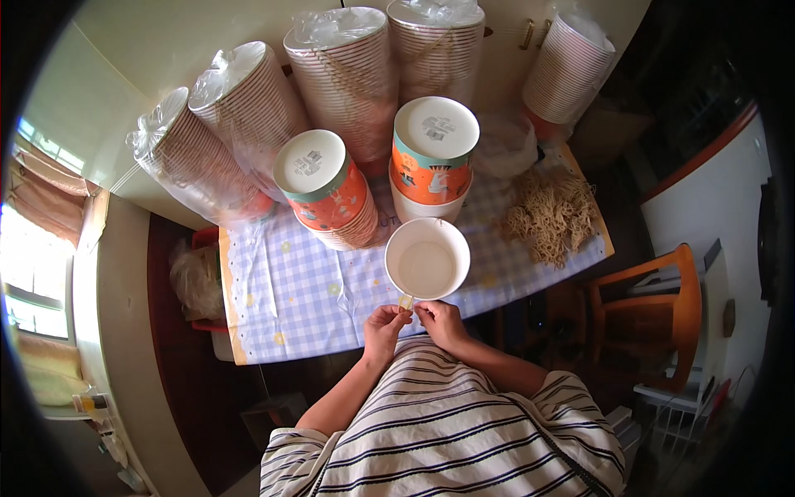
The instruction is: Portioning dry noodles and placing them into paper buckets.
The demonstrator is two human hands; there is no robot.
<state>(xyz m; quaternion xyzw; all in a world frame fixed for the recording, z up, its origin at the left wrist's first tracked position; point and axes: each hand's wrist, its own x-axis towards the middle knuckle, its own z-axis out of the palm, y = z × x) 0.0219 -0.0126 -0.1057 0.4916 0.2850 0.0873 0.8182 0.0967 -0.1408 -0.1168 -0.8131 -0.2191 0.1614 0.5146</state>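
A white paper bucket (427, 257) stands mouth up near the table's front edge, its inside showing. Just below its rim, my left hand (384, 330) pinches a small, thin yellowish piece (405, 303), perhaps cord, too small to name surely. Close beside it, my right hand (444, 324) has its fingertips pressed together against the bucket's near side; what they hold is hidden. Behind are two upside-down stacks of orange and green printed paper buckets, a left stack (319, 186) and a right stack (432, 153).
Several tall bucket stacks in clear plastic bags (344, 83) line the back of the table. A heap of tan cords (551, 217) lies at the right on the blue checked tablecloth (306, 290). A wooden chair (650, 315) stands right of the table, and a window (37, 273) is far left.
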